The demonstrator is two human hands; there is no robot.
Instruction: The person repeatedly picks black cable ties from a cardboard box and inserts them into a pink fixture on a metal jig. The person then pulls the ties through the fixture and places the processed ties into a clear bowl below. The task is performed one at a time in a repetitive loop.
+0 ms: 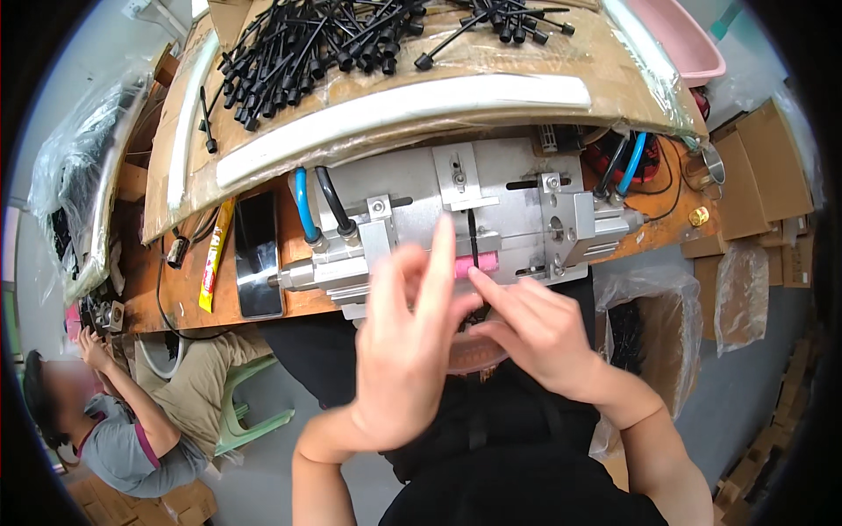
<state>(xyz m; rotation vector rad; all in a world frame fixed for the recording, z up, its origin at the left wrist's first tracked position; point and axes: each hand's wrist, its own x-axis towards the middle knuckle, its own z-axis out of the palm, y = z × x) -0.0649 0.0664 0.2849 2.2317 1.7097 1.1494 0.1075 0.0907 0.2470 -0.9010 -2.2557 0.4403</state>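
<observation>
In front of me is a metal clamping fixture (421, 202) on the bench. A thin black rod (473, 235) lies across its middle, running down to a pink block (488, 261). My left hand (399, 351) is raised over the left part of the fixture, index finger stretched out and the others loosely bent; nothing shows in it. My right hand (544, 337) has its index fingertip at the lower end of the rod, beside the pink block. Its thumb is apart from that finger, and no held thing is visible. Below both hands, a pinkish bowl (474, 355) is partly covered.
A cardboard-topped shelf (491, 61) above the fixture bears a heap of black rods with thick ends (324, 53). Left of the fixture lie a smartphone (258, 254) and a yellow packet (213, 263). Blue and black hoses (307, 206) rise from the fixture. A co-worker (140, 438) sits lower left.
</observation>
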